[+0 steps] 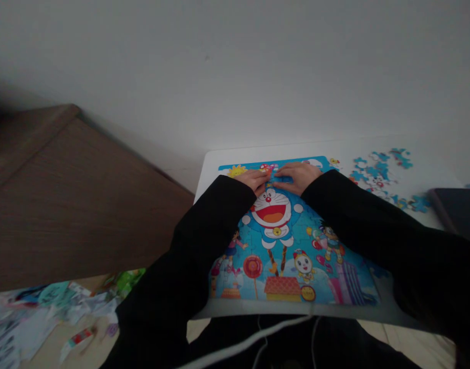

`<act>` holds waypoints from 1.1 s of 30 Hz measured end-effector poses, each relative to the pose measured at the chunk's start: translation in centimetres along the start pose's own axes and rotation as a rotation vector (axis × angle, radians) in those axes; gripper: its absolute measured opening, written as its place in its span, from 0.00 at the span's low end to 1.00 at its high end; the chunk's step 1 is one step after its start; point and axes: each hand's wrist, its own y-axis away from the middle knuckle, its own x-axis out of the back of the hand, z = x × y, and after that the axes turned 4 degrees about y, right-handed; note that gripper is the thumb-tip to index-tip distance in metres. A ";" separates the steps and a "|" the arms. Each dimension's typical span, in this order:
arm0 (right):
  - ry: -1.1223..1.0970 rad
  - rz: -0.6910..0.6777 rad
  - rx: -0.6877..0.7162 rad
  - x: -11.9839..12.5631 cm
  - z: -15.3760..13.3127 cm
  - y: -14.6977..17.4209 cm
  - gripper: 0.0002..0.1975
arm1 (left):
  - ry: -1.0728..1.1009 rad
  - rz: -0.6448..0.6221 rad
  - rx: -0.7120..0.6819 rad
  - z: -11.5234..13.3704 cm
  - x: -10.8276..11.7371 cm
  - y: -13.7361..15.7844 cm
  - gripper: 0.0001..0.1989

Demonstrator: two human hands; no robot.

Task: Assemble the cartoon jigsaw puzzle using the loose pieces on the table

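A cartoon jigsaw puzzle, mostly blue with a big laughing blue-and-white cat figure in the middle, lies flat on a white table. My left hand rests on its upper part, fingers stretched out flat, pointing right. Just right of it, my right hand is bent, with thumb and fingertips on either side of a small blue puzzle piece near the top middle. The fingertips of both hands nearly meet. Parts of the puzzle under the hands and right sleeve are hidden.
Several loose puzzle pieces are scattered at the table's right. A dark flat object lies at the right edge. The white table backs onto a wall. A brown wooden cabinet stands left. A pale cable crosses my lap.
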 end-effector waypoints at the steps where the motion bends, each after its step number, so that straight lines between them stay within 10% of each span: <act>1: 0.009 -0.003 -0.009 0.0 0.0 0.1 0.17 | 0.006 0.023 -0.005 0.0 -0.1 0.2 0.13; 24: 0.124 -0.055 -0.033 0.6 -0.2 0.3 0.18 | 0.013 -0.179 0.141 0.7 0.7 -0.9 0.13; 33: 0.247 -0.086 0.139 1.8 -2.1 0.0 0.18 | 0.088 0.154 0.324 1.0 0.1 0.1 0.07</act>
